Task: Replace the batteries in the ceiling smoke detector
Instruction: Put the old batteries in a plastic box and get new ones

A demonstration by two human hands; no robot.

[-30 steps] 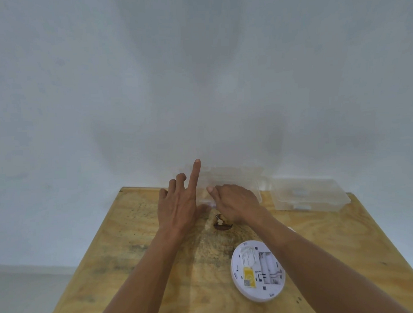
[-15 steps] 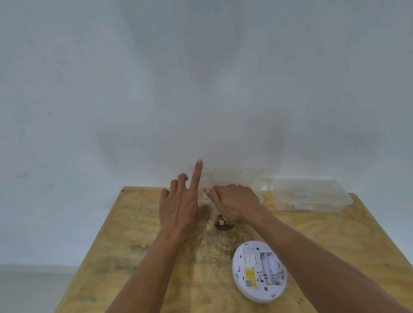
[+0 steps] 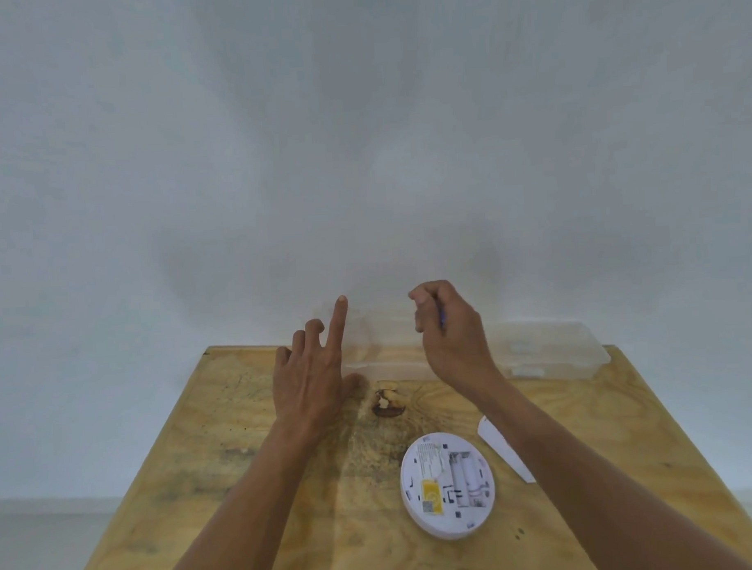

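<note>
A round white smoke detector (image 3: 447, 487) lies back-up on the wooden table (image 3: 244, 460), with a yellow label and an open battery bay (image 3: 468, 477) showing. My left hand (image 3: 309, 385) rests at the left end of a clear plastic box (image 3: 390, 369), thumb against its front and index finger pointing straight up beside its see-through lid. My right hand (image 3: 453, 337) hovers above that box, fingers curled around a small object (image 3: 441, 321) of which only a blue sliver shows.
A second clear plastic box (image 3: 551, 351) stands closed at the back right against the white wall. A white plastic piece (image 3: 499, 444) lies right of the detector, partly under my right forearm. A dark knot hole (image 3: 387, 406) marks the tabletop.
My right hand has lifted up out of the clear box and closed around a small object. My left hand has stayed at the box with its index finger raised.
</note>
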